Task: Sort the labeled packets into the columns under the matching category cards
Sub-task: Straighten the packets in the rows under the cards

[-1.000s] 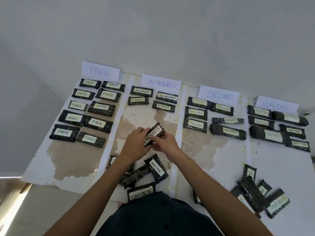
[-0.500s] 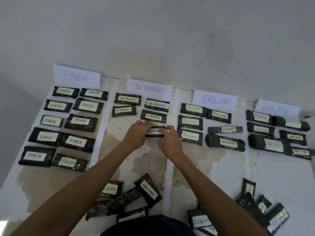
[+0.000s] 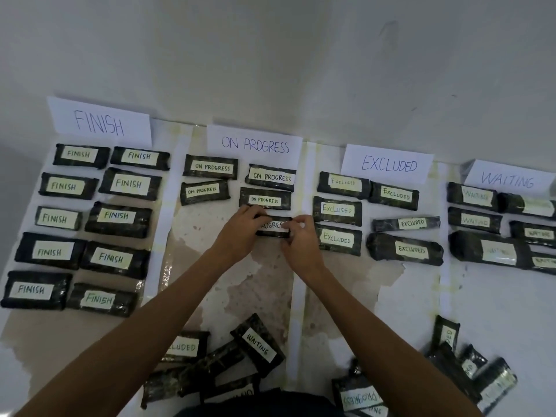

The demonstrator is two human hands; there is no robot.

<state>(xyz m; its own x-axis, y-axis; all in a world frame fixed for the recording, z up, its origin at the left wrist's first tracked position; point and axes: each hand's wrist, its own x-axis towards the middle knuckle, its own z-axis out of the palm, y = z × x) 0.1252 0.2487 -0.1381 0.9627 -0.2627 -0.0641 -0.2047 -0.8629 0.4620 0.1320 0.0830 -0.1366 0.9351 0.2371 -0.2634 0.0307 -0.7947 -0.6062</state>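
ON PROGRESS packet (image 3: 272, 226), dark with a pale label half hidden by fingers, lies level in the column under the ON PROGRESS card (image 3: 255, 144), just below another ON PROGRESS packet (image 3: 265, 199) and beside the white strip that divides it from the next column. Both hands hold it: the left hand (image 3: 240, 233) has its grip curled over the packet's left end, and the right hand (image 3: 301, 245) pinches the right end between thumb and fingertips. Whether the packet rests on the worktop (image 3: 228, 284) or sits a little above it cannot be told. Four ON PROGRESS packets are laid out in two rows above the hands. Ten packets fill the column under the FINISH card (image 3: 99, 124), six lie under the EXCLUDED card (image 3: 388, 164), and more lie under the WAITING card (image 3: 508, 179). Near the person, loose packets lie askew: a WAITING packet (image 3: 258, 344), an EXCLUDED packet (image 3: 183, 346), an upside-down PROGRESS packet (image 3: 358, 397), and a small heap (image 3: 469, 365) to the right.
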